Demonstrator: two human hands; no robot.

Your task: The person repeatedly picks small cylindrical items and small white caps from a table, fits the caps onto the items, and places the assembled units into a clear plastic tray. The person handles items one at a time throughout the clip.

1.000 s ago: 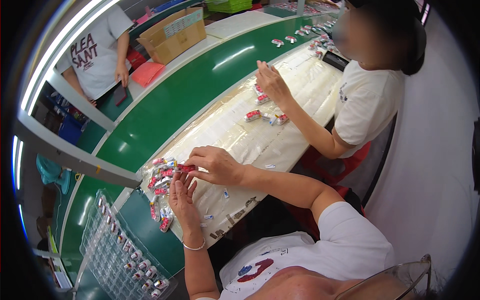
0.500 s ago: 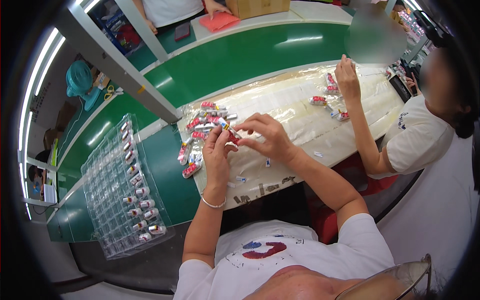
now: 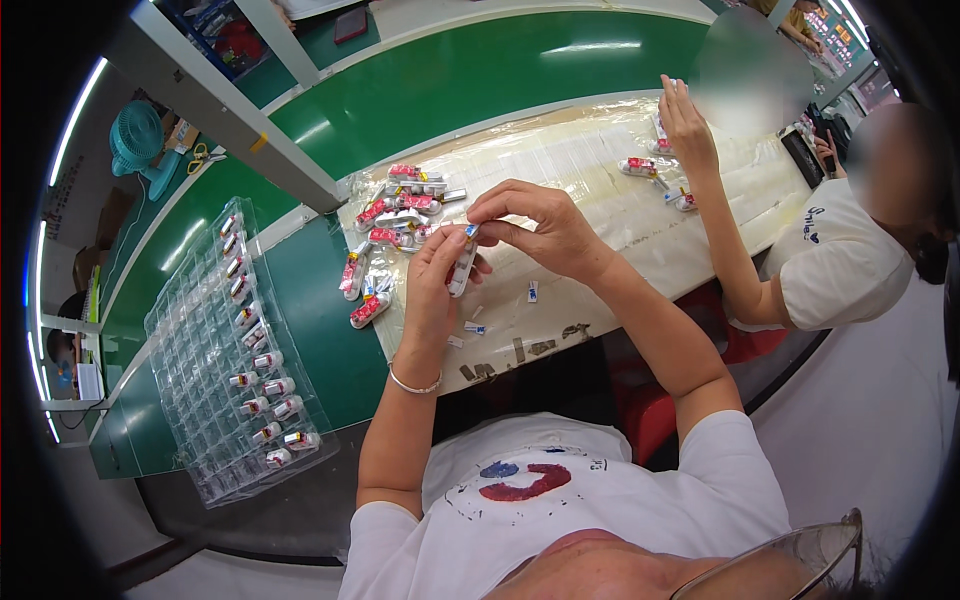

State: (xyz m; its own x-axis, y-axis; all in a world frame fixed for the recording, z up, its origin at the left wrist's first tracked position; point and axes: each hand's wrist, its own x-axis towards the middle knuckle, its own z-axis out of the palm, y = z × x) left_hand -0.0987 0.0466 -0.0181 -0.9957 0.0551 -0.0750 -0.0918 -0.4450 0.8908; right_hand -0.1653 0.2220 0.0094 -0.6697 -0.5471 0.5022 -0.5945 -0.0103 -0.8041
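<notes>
My left hand (image 3: 430, 295) is closed around a small white bottle (image 3: 461, 273), holding it upright just above the table's covering. At the bottle's upper end sits a small blue-and-white label (image 3: 471, 230), which the thumb and fingertips of my right hand (image 3: 545, 228) pinch. Part of the bottle is hidden behind my left fingers. Beyond and left of my hands lies a loose pile of similar bottles (image 3: 408, 203) with red labels and silvery parts. Small blue-and-white slips (image 3: 532, 291) lie on the covering near my wrists.
A clear plastic tray (image 3: 185, 335) of many pockets stands at left, with several bottles along its right side. A metal post (image 3: 240, 120) rises behind the pile. At right, a co-worker's hand (image 3: 690, 130) is raised near more bottles (image 3: 637, 166). A green fan (image 3: 136, 137) stands far left.
The bottle in my left hand has turned from its red side to its white side. My right fingertips have come in to its upper end. The whole view has shifted slightly.
</notes>
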